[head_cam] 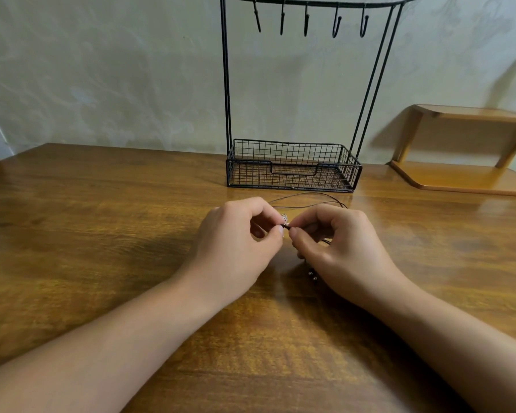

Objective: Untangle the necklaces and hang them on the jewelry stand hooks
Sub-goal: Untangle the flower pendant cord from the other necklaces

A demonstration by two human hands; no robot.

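Both hands, left hand (239, 242) and right hand (337, 245), pinch the clasp end of the necklaces (285, 222) above the counter (102, 234). Thin cords trail toward the jewelry stand (292, 165). All hooks (336, 23) visible hang bare; untangling appears unfinished, hanging not begun.

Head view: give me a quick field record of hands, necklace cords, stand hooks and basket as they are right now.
left hand: pinches the necklace clasp
right hand: pinches the same clasp from the other side
necklace cords: thin dark cords loop on the table behind the hands; part hidden under the right hand
jewelry stand: upright at the back of the table
hooks: five visible, all bare
wire basket: stand's base, nothing seen in it
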